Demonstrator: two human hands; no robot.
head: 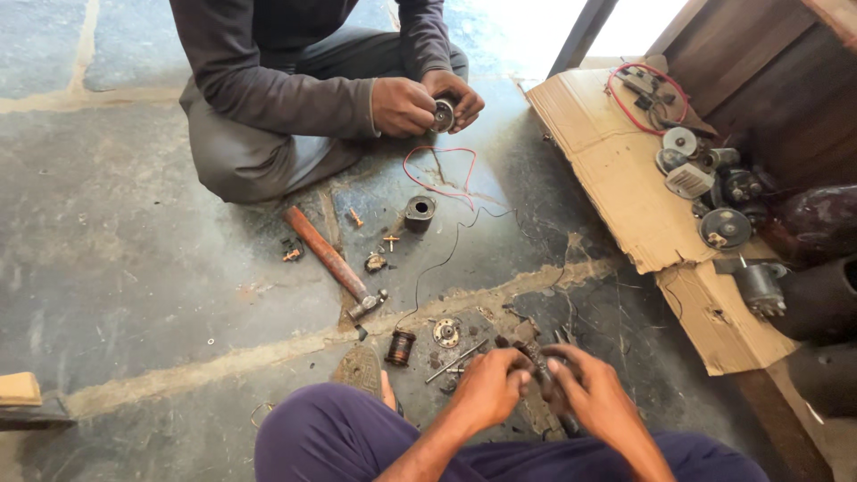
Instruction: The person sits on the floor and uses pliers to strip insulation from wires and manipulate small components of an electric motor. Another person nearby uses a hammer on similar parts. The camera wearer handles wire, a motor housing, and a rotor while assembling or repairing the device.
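Both of the person's hands meet low in the view, just above the purple-clad knees, and work on one dark, greasy metal part [543, 375] held between them. The left hand [489, 386] has its grip clenched around the near end of the part, fingers curled tight with the knuckles up. The right hand [596, 393] grasps the other end, its fingers folded over the top so that most of the part is hidden; what kind of piece it is cannot be told. The part hangs just above the stone floor [161, 268], not resting on it. Near the left hand lie a thin metal rod [455, 361], a round toothed disc [445, 332] and a copper-wound coil [401, 347] with a thin black wire running up from it. Farther out on the floor lie a hammer [335, 265] with a reddish wooden handle, a short black cylinder [420, 214] and a loop of red wire [439, 170]. Across from the person, a co-worker sits cross-legged in grey clothes, holding a small round part [443, 115] in both hands. To the right, a flattened cardboard sheet [607, 170] carries a cluster of small motors and round metal pieces.
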